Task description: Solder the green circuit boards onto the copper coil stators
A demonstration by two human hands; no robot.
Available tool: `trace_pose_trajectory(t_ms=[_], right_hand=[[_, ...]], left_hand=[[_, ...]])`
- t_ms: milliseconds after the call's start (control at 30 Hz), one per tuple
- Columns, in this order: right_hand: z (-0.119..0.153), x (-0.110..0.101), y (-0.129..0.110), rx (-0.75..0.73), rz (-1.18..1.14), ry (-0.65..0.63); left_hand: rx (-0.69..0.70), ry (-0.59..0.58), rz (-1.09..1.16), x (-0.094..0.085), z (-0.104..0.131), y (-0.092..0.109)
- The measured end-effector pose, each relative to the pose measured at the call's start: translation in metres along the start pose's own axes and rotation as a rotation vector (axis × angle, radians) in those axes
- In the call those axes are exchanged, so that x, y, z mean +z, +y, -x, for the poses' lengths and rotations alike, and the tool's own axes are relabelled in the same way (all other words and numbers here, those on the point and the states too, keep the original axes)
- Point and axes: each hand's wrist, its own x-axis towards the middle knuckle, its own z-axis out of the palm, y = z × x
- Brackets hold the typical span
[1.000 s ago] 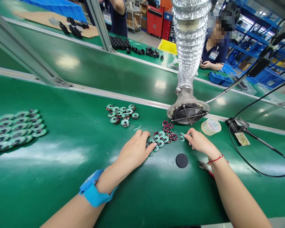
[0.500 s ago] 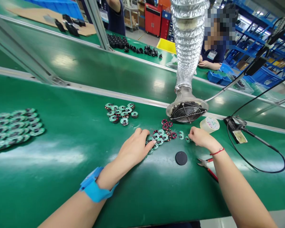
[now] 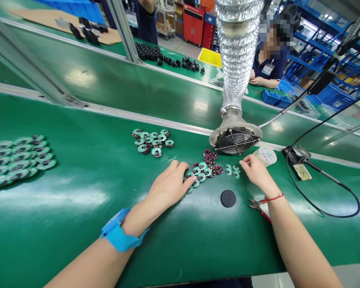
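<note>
My left hand (image 3: pixel 170 182), with a blue band at the wrist, lies flat with thumb and fingers apart. It borders a group of green-topped ring-shaped parts (image 3: pixel 201 176) and covers some of them. Red and black rings (image 3: pixel 210 156) lie just behind that group. To the right, small green circuit-board pieces (image 3: pixel 236 175) rest on the table. My right hand (image 3: pixel 255 170) hovers beside them, fingers loosely bent and slightly apart, with nothing visible in them. A white round container (image 3: pixel 267 157) stands behind it, holding small pieces. Red-handled cutters (image 3: pixel 255 204) lie near my right wrist.
A black disc (image 3: pixel 228 198) lies in front of the parts. An extractor hood (image 3: pixel 236 138) hangs over the back edge. At right is a soldering iron (image 3: pixel 327 174) with its cable. More rings (image 3: pixel 153 141) sit behind, others (image 3: pixel 18 160) far left. A person (image 3: pixel 270 60) sits opposite.
My right hand has drawn back slightly, up and to the right, from the small green pieces. One it was touching now lies uncovered beside the others. The left hand has barely moved.
</note>
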Motion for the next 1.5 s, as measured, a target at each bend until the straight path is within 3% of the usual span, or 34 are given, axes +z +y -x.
trace_pose_trajectory(t_ms=[233, 433, 633, 833, 1133, 1333, 1400, 1500], right_hand=[[0.005, 0.002, 0.007, 0.054, -0.257, -0.06], [0.021, 0.008, 0.006, -0.016, -0.234, -0.033], [0.016, 0.003, 0.012, -0.033, -0.247, 0.072], [0.021, 0.013, 0.008, -0.061, -0.407, 0.017], [0.033, 0.027, 0.002, -0.137, -0.401, 0.025], [0.039, 0.018, -0.002, -0.118, -0.267, 0.176], [0.049, 0.018, -0.011, -0.129, -0.286, 0.125], [0.067, 0.021, -0.028, -0.171, -0.349, -0.134]], left_hand=[[0.042, -0.024, 0.054, -0.001, 0.001, 0.001], [0.031, -0.043, 0.032, -0.001, 0.002, 0.002], [0.041, -0.033, 0.058, 0.0, 0.001, 0.0], [0.088, -0.035, 0.142, 0.002, -0.002, -0.004], [0.129, -0.108, 0.647, 0.001, -0.001, -0.002], [0.14, -0.193, 0.834, 0.013, 0.0, 0.007], [0.136, -0.244, 0.859, 0.014, 0.003, 0.011], [0.16, -0.325, 0.926, 0.014, 0.007, 0.017]])
